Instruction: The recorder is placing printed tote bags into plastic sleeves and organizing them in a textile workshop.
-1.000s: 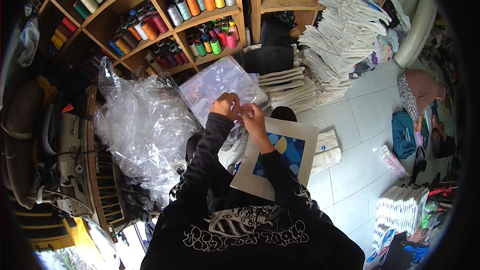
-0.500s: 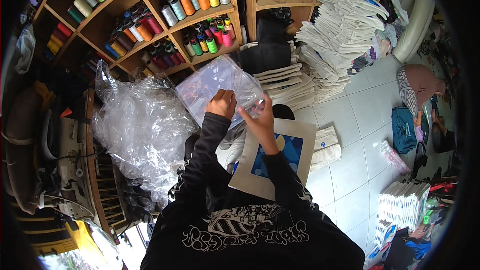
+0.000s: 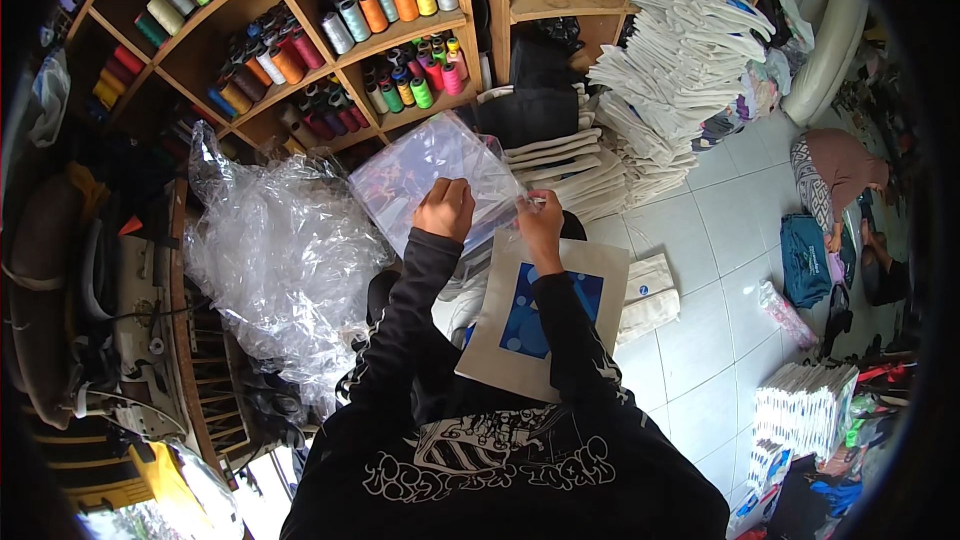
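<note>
A stack of clear plastic bags (image 3: 425, 155) lies before me. My left hand (image 3: 445, 209) rests on it with curled fingers, gripping the plastic. At the near right corner of the bags, my right hand (image 3: 541, 224) pinches the plastic edge between thumb and fingers. Under my right forearm, a cream canvas tote bag (image 3: 490, 330) with a blue printed square lies across my lap, partly hidden by the sleeve. A big heap of crumpled clear plastic (image 3: 285, 250) sits to the left of my arms.
Shelves (image 3: 365, 48) with colourful thread cones stand ahead. Folded cream bags (image 3: 680, 60) are piled at the far right, and a small folded bag (image 3: 650, 295) lies on the tiles. A person (image 3: 840, 175) sits farther right near a teal bag (image 3: 805, 260). Another stack (image 3: 800, 410) stands at the lower right.
My right hand has shifted slightly right and its spread fingers have closed to a pinch at the plastic's corner. My left hand stays nearly in place.
</note>
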`<state>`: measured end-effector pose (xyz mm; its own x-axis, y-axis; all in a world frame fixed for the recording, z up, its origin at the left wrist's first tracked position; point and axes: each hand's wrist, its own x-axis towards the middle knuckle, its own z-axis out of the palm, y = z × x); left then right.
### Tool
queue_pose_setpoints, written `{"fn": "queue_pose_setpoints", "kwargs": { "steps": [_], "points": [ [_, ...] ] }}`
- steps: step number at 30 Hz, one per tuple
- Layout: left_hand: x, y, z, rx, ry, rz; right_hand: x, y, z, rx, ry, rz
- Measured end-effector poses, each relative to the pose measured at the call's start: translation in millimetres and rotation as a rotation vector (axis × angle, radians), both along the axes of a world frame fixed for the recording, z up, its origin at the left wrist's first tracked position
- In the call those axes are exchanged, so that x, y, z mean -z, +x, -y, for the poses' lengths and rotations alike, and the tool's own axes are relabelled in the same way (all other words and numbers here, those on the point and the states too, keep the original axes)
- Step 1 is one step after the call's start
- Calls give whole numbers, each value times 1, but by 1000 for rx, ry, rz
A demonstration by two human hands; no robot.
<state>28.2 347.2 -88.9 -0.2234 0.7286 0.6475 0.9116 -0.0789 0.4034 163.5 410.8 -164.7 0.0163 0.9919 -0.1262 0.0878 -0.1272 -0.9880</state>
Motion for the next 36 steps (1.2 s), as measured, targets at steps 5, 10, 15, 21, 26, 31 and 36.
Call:
{"fn": "queue_pose_setpoints", "kwargs": {
  "steps": [5,10,15,21,26,31,36],
  "points": [
    [-5,-4,-2,-41,5,41,12,8,-2,28,-5,-5],
    [-7,-5,0,-25,5,21,-12,4,6,-125,-124,-147],
    [-19,-5,0,37,-41,91,-31,-9,30,29,-130,-383],
    [-30,-16,9,-35,-28,274,-54,-20,95,-113,-401,-612],
    [-23,-20,20,41,-173,512,-56,-32,105,-304,-539,-735],
    [-27,-17,55,80,-405,531,-44,-31,100,-286,-438,-746],
    [-13,-25,72,192,-523,545,-45,-33,102,-298,-420,-716]
  ]
}}
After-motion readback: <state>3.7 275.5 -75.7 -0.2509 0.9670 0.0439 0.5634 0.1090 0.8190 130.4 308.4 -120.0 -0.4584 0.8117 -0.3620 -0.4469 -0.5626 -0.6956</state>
